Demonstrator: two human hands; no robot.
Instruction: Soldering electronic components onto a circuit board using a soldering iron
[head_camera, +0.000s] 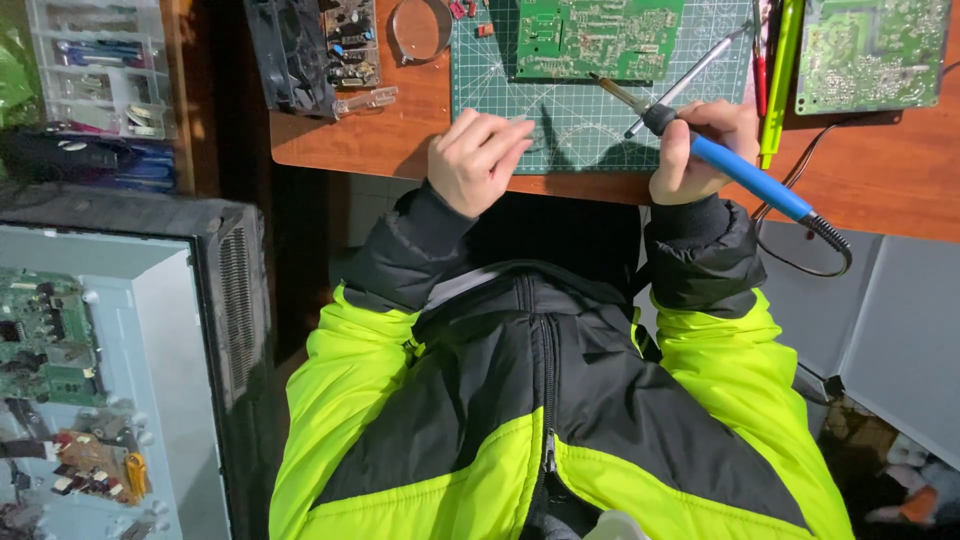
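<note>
Soldering iron (735, 165) gripped w/ right hand (700, 150) fingers closed round handle.

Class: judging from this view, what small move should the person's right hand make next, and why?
Probably ease the soldering iron tip forward onto the green circuit board: the right hand grips it with the tip hovering near the board's edge, while the left hand rests on the cutting mat.

Both forearms, in black cuffs below bright yellow-green sleeves, reach forward from the torso, well apart from each other. The left hand (478, 160) is curled loosely, knuckles up, fingers folded inward and pointing toward the right; it seems to hold nothing, though its palm is hidden. The right hand (702, 152) is closed in a firm grip, thumb side facing left, wrist slightly bent above its cuff.
</note>
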